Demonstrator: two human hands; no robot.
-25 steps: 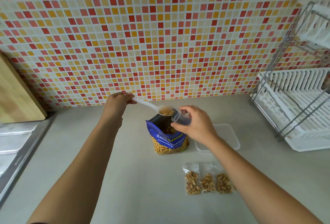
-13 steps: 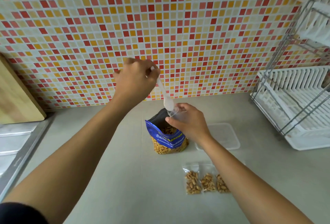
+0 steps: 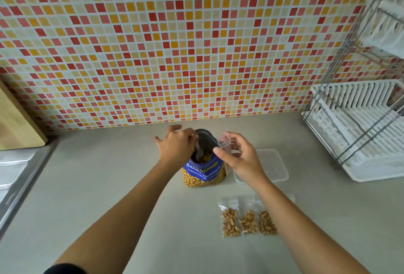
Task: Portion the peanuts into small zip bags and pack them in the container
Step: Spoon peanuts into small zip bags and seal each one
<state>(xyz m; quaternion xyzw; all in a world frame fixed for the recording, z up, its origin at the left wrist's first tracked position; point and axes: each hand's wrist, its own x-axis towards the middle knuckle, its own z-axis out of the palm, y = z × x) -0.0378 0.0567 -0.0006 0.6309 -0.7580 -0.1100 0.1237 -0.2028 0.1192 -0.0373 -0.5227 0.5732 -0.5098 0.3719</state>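
**Scooping peanuts for the next little bag**

The tiled wall (image 3: 196, 44) is standing big behind everything. The grey bench (image 3: 109, 186) is carrying all the things. A white dish rack (image 3: 360, 131) is sitting far to the right. The blue peanut bag (image 3: 204, 173) is standing upright in the middle of the bench with its top open. The clear container (image 3: 275, 168) is lying just to its right and is looking empty. Three filled zip bags (image 3: 248, 221) are lying side by side nearer the person, apart from the container.

The left grip (image 3: 177, 147) is reaching into the top of the peanut bag and holding the white spoon (image 3: 199, 153). The spoon's bowl is dipping down among the peanuts. The right grip (image 3: 240, 160) is pinching the small zip bag (image 3: 226, 142) by its top, just beside the peanut bag's mouth. I cannot tell if any peanuts are in it, as the grip is hiding its lower part.

To do this step well, I think the person should be taking a flat spoonful, not a heaped one, and lifting it slowly. The right grip should be holding the little bag wide open over the big bag, so that any falling peanuts are dropping back in.
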